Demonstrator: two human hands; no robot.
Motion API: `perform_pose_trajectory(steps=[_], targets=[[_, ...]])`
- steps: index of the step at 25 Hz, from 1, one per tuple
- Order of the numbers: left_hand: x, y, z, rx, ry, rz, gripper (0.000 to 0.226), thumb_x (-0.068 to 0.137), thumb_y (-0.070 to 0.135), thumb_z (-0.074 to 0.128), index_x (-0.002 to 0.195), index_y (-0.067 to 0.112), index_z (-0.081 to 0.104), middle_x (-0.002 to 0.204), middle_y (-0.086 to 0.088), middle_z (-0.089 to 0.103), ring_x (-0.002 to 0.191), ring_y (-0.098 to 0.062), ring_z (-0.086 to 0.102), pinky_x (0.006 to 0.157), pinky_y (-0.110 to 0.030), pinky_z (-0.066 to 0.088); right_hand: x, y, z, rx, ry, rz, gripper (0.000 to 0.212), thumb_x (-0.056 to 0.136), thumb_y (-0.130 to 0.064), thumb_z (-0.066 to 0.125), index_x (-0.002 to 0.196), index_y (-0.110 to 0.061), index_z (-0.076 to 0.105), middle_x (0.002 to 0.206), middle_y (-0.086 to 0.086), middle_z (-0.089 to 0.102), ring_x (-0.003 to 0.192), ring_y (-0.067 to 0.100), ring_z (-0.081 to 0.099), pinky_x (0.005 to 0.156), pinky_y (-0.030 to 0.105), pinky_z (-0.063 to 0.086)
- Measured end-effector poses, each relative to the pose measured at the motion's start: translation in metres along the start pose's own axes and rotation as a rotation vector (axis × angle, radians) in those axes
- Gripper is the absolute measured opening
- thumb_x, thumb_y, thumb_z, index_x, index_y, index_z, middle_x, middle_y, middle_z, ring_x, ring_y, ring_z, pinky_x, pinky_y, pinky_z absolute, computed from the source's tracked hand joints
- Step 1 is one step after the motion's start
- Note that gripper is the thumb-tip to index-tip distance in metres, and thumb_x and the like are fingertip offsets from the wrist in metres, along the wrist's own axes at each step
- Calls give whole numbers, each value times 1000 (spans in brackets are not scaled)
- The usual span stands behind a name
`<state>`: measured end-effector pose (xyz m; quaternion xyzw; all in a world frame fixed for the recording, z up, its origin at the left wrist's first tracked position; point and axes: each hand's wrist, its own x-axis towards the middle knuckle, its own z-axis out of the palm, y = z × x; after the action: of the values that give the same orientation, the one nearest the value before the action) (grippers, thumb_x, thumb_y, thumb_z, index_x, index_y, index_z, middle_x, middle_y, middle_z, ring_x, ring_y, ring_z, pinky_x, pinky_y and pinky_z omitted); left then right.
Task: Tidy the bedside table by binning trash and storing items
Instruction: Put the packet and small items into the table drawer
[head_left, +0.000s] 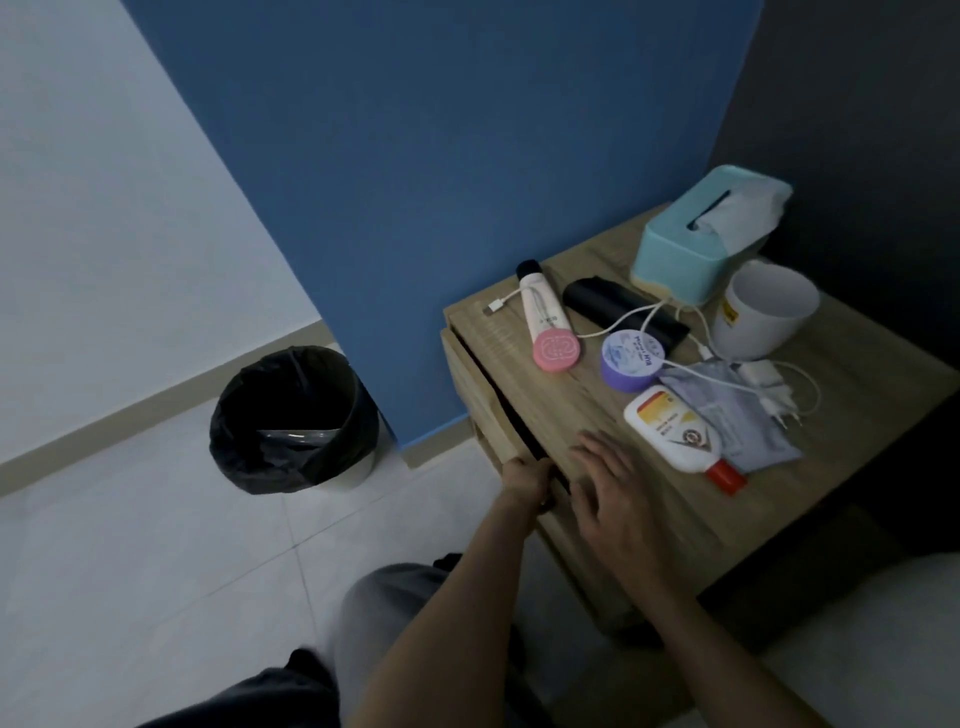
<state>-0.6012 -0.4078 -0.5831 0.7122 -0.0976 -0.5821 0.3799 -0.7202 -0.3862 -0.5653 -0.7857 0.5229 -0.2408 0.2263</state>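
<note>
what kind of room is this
Most likely a bedroom. A small wooden bedside table with a drawer holds a tissue box, a white cup, creams and a phone charger, and a lined trash bin stands on the tiled floor nearby.

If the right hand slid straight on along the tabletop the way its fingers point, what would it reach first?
Probably the pink-capped tube: the right hand lies flat, fingers pointing up-left across bare wood. The purple jar sits just right of that line; depth is unclear.
</note>
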Motion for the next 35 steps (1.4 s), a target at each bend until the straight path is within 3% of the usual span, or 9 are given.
perform_pose_trajectory(steps=[4,8,17,20,23,26,29,32,35], targets=[[-15,-10,-24,83,38,11,19,94,15,48,109,2,49,122,-21,56,105,-33,57,75,-37,50,1,1,-1,-13,5,-25,46,82,-29,37,117,-8,60,132,10,56,126,24,47,102,47,42],[-31,-25,-66,51,71,6,31,94,18,48,123,5,47,118,-14,55,102,-27,56,82,-35,51,1,2,-3,-63,-3,-45,36,82,-11,54,118,-10,59,133,10,55,127,24,45,104,45,40],[-52,-55,-144,78,271,-21,38,94,16,49,129,1,46,124,-17,56,110,-31,57,98,-43,49,-3,-1,-2,-61,-19,-43,36,82,-7,57,118,-12,60,134,8,55,128,24,46,104,43,39],[-66,-45,-133,29,508,158,49,93,12,51,139,9,35,141,-13,43,125,-31,47,103,-42,42,-8,-4,-8,119,75,25,29,82,0,58,109,-7,64,123,14,61,118,27,54,95,36,41],[-85,-15,-86,196,624,576,58,87,5,55,140,20,36,148,-1,32,133,-17,37,110,-37,34,-12,-5,-38,196,314,85,18,85,-1,53,99,0,64,109,21,64,100,25,56,84,34,42],[-102,13,-12,437,337,889,57,84,2,51,136,23,42,147,5,31,133,-7,33,113,-24,28,-10,9,-72,71,498,114,24,82,-5,46,99,3,61,110,26,60,105,31,54,87,36,45],[-105,23,54,724,-68,1058,54,84,16,46,138,12,42,149,-6,35,138,-18,27,114,-20,14,-5,34,-84,-4,458,220,32,79,-3,46,106,6,59,116,30,57,112,41,52,94,47,42],[-88,22,88,1180,-197,1008,63,92,20,51,148,16,23,159,-5,15,147,-27,3,119,-47,2,0,58,-89,-64,305,275,35,80,0,54,113,9,56,123,33,52,116,46,49,97,50,40],[-80,15,89,1431,-173,956,61,95,20,46,149,17,18,159,-5,13,146,-31,1,115,-57,11,0,73,-91,-166,134,408,44,84,-13,59,126,-2,50,135,25,44,122,41,41,97,47,39]])
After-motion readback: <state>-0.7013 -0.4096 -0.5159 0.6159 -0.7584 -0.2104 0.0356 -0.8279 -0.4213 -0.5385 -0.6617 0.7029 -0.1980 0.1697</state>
